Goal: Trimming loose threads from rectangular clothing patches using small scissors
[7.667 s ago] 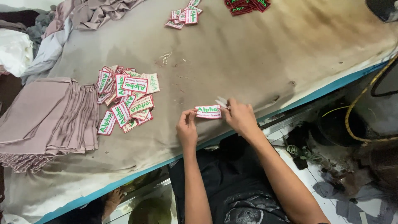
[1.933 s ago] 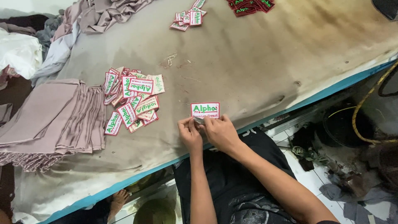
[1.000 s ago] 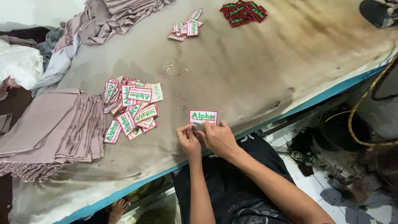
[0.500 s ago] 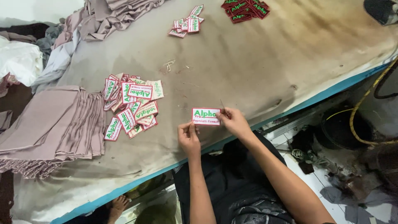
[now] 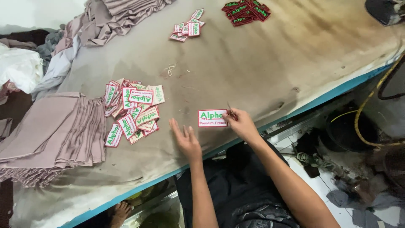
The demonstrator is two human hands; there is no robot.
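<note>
A white rectangular patch with a red border and green lettering (image 5: 211,118) lies flat on the padded grey table (image 5: 253,63) near its front edge. My right hand (image 5: 240,123) pinches the patch's right end and also holds a thin pointed tool. My left hand (image 5: 185,138) rests flat on the table with fingers spread, a little left of the patch and apart from it, holding nothing. A loose heap of the same white patches (image 5: 133,109) lies further left.
A stack of folded mauve cloth pieces (image 5: 50,135) sits at the left. More mauve cloth (image 5: 118,19) is piled at the back. A small cluster of patches (image 5: 187,29) and a pile of dark red patches (image 5: 247,10) lie at the far side. Yellow cable (image 5: 367,122) hangs beside the table.
My left hand has let go of the patch and moved left onto the table, fingers spread. My right hand keeps hold of the patch's right end.
</note>
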